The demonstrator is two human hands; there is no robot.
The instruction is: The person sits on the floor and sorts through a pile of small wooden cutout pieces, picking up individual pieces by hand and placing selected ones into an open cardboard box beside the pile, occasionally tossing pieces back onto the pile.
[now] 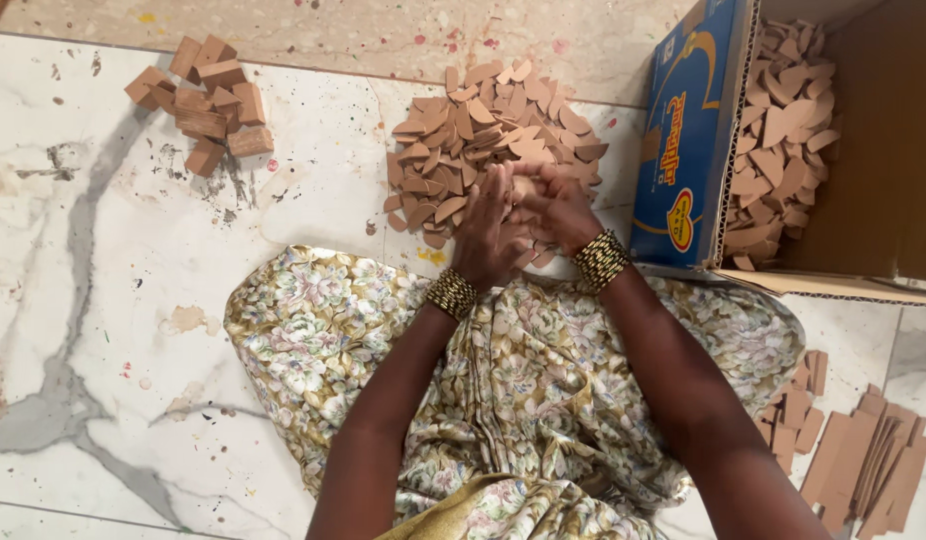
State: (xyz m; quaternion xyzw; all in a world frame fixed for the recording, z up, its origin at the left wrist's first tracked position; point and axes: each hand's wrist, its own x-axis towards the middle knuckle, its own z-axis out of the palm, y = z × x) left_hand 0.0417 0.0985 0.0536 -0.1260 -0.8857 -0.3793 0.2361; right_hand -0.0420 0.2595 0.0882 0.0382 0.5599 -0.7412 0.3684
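Small brown cardboard pieces point(523, 190) are clasped between the left hand point(486, 235) and right hand point(555, 205), pressed together over the pile of cut pieces point(488, 130) on the marble floor point(103, 330), beside an open cardboard box point(683, 140).

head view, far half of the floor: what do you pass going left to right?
Small heap of wooden blocks → big pile of flat brown pieces, with the hands at its near edge → blue cardboard box → brown pieces inside the box.
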